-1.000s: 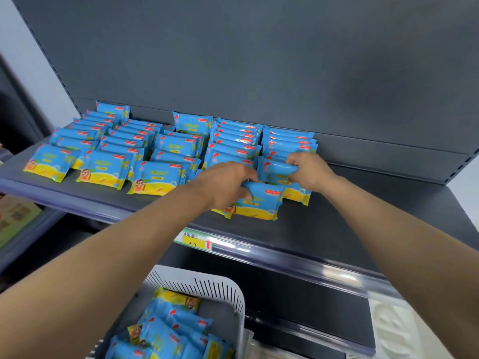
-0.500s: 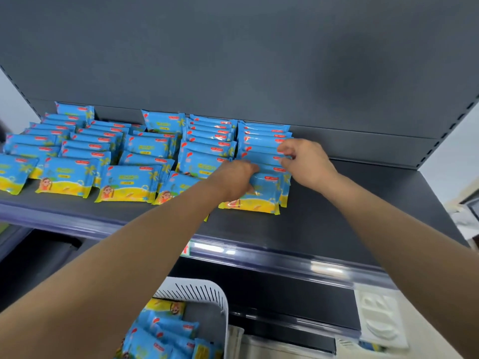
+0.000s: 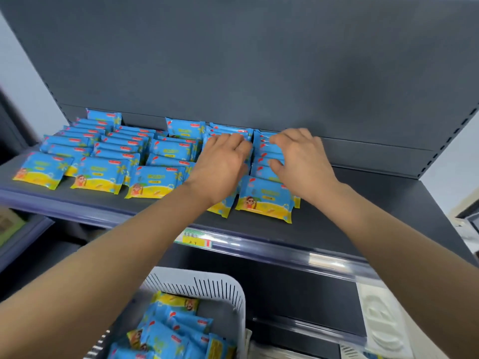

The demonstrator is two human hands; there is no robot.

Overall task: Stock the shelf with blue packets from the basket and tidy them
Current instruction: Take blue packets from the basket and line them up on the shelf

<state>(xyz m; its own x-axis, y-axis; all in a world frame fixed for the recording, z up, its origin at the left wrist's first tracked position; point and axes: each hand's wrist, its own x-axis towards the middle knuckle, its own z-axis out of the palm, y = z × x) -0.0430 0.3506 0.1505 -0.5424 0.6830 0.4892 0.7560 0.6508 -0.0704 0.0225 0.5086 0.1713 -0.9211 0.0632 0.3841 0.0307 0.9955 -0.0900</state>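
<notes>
Several rows of blue-and-yellow packets (image 3: 158, 181) lie overlapped on the dark shelf (image 3: 363, 203). My left hand (image 3: 223, 164) rests palm down on the second row from the right, fingers spread over the packets. My right hand (image 3: 300, 159) lies on the rightmost row, its fingers bent over the packet edges near the back panel. The front packet of that row (image 3: 264, 200) lies flat near my right wrist. Below, a white slotted basket (image 3: 223, 288) holds several more blue packets (image 3: 168, 332).
The shelf's right part is bare dark metal up to the perforated upright (image 3: 445, 141). A yellow price tag (image 3: 194, 239) sits on the shelf's front rail. A lower shelf runs beneath, with a white moulded object (image 3: 381, 322) at lower right.
Both hands have moved back along the two right rows, from the front packets toward the back panel. The front packet they were handling now lies flat on the shelf.
</notes>
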